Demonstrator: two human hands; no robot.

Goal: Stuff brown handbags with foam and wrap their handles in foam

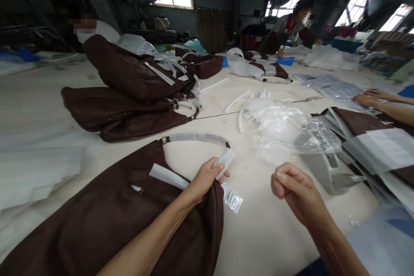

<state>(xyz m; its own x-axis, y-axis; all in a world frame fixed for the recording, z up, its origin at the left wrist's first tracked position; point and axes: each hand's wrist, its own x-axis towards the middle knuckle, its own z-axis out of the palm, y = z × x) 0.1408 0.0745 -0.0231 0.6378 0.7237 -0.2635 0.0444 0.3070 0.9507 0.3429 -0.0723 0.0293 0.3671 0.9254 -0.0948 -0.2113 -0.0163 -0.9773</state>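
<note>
A dark brown handbag [106,207] lies in front of me, its strap [197,137] covered in clear wrapping. My left hand [207,177] is closed at the bag's upper edge, with a white strip [226,161] pinched between thumb and fingers. Another white strip [168,176] lies across the bag beside that wrist, and a small clear packet [232,198] hangs just below the hand. Off to the right, above the tabletop, my right hand [294,189] is closed with its fingers curled in against the thumb. Whatever it may hold is hidden.
More brown handbags [129,90] are piled at the back left. Crumpled clear plastic [281,125] and white strips [237,100] lie mid-table. Wrapped brown pieces [371,138] sit at right, near a co-worker's hands [371,98]. Two people stand across the table [252,241].
</note>
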